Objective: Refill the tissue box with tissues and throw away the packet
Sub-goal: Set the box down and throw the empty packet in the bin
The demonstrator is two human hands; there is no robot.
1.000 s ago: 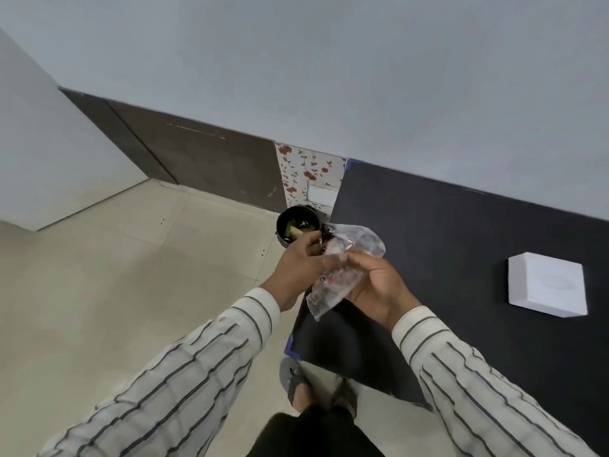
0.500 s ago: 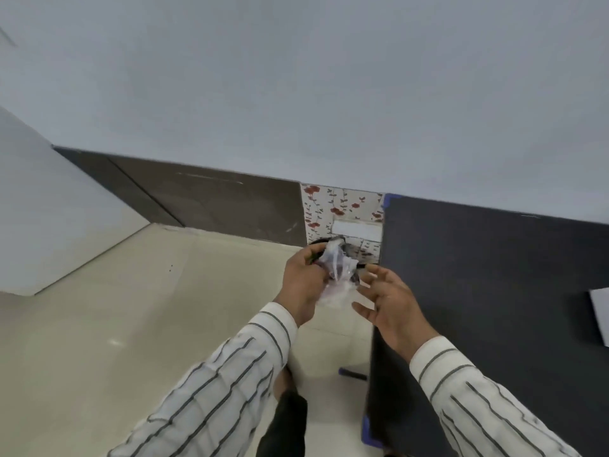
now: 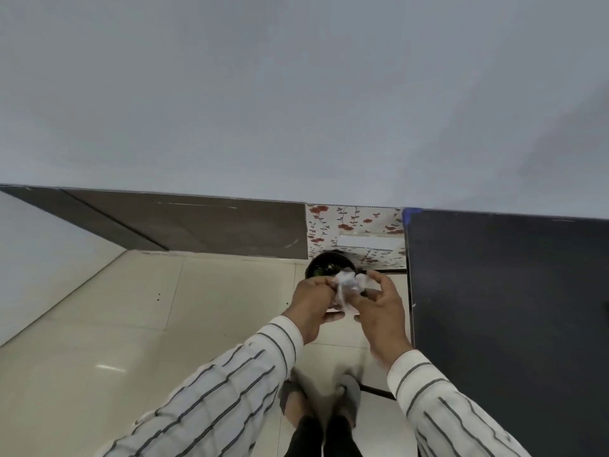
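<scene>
— What's around the person?

— A pale tiled floor (image 3: 99, 324) fills the left and the near ground. On the right stands a black table (image 3: 510, 308), its edge running from near to far. At the far side a grey wall (image 3: 296, 94) rises above a dark brown skirting (image 3: 197, 229). Between the skirting and the table there is a panel with red flowers (image 3: 356, 225), and a white slip on it. Just in front of that panel sits a small black bin (image 3: 324, 263) on the floor, with something green inside.

— Does anything block the view?

— The hands and the packet cover the near right part of the bin's rim. Down near the bottom edge are the person's feet in grey sandals (image 3: 351, 395), blurred.

— And the hands?

— Both reach out in striped sleeves (image 3: 230, 390). The left hand (image 3: 313, 301) is curled, its fingers pinching the crumpled clear packet (image 3: 347, 286) from the left. The right hand (image 3: 384, 311) is half spread, thumb and fingertips touching the packet on its right side.

— Where is the packet, then?

— Bunched between the two hands, just near of the bin's mouth and over its rim. Whether the right hand truly grips it I cannot tell.
</scene>
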